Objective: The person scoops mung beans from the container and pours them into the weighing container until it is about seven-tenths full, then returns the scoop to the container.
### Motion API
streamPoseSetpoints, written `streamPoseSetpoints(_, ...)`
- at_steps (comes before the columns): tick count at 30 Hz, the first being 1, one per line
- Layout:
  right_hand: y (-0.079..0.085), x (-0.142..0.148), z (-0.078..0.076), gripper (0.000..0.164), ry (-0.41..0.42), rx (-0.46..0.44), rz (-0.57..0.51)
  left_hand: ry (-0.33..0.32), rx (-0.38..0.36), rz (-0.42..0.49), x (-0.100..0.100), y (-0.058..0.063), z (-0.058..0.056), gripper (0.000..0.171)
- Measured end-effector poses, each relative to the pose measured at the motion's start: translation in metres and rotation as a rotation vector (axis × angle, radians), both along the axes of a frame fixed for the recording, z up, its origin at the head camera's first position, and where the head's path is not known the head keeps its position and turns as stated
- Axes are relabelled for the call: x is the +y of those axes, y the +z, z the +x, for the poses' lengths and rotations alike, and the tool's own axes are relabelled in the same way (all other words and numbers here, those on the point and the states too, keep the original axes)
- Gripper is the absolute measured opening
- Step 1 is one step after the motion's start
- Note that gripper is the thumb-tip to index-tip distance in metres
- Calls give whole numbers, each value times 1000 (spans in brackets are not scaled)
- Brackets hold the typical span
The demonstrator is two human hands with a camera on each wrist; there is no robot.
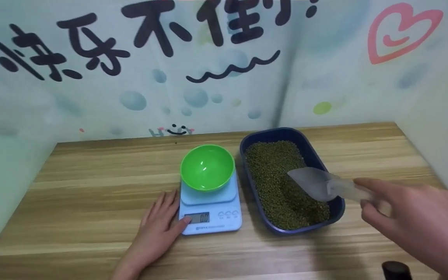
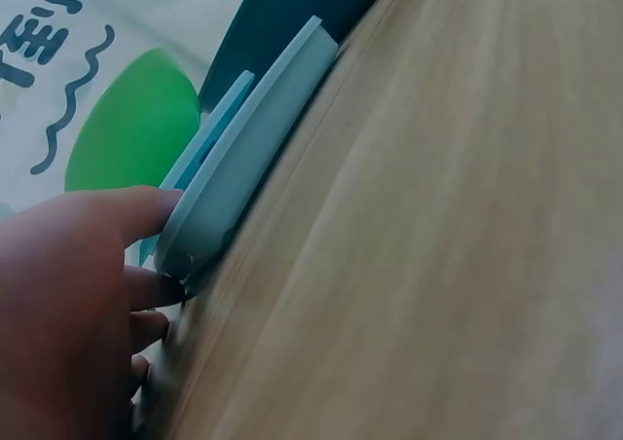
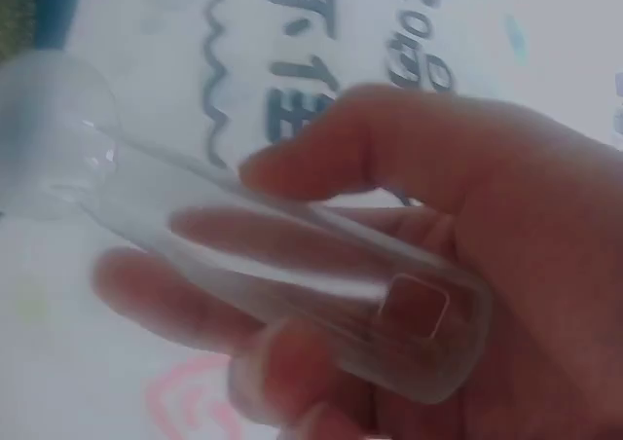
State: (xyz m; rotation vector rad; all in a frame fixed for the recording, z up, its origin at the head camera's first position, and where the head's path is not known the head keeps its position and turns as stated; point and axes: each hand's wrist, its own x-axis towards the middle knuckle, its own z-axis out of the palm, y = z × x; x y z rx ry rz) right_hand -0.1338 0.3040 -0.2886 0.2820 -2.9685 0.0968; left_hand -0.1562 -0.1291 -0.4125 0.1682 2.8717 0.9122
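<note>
A clear plastic scoop [image 1: 310, 182] is in my right hand [image 1: 414, 212], the fingers and thumb around its handle [image 3: 321, 284]. Its bowl hangs over the right side of a dark blue tub [image 1: 314, 149] filled with brown-green pellets [image 1: 274, 167]. The scoop looks bare of pellets. To the left of the tub is a light blue kitchen scale [image 1: 224, 224] whose display reads 0.0. On its platform sits a bright green bowl [image 1: 207, 168] with nothing in it. My left hand [image 1: 156, 235] rests with its thumb on the scale's front left corner and its fingers extended along the side.
The wooden tabletop [image 1: 91, 202] runs back to a wall [image 1: 224, 93] printed with characters and bubbles. A black cylindrical thing [image 1: 397, 270] stands at the bottom right edge. The tub's rim rises close beside the scale.
</note>
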Motion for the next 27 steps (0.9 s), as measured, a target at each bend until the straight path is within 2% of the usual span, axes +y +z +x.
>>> streamPoseSetpoints(2,-6,9,5,33,18,74,-7,1,3,-2,-2,1,3,71)
streamPoseSetpoints(5,-12,18,12,30,61,138,-21,-1,-3,-12,-5,2,6,72)
streamPoseSetpoints(8,-14,21,15,28,80,146,-3,1,1,-14,-5,3,5,72)
streamPoseSetpoints(11,-14,19,12,29,77,105,31,-3,16,-14,-5,2,4,72)
streamPoseSetpoints(13,-12,15,8,35,61,39,59,-4,21,-16,-3,1,4,71)
streamPoseSetpoints(16,-9,7,2,44,59,-53,54,-6,24,-17,-1,-1,4,71)
streamPoseSetpoints(19,-6,-3,-3,47,74,-121,28,-5,15,-14,1,-1,4,71)
streamPoseSetpoints(23,-8,-20,-5,41,96,-166,0,-8,4,-19,0,-1,3,72)
streamPoseSetpoints(27,-13,-36,-6,44,108,-201,0,-8,17,-19,-1,-2,1,73)
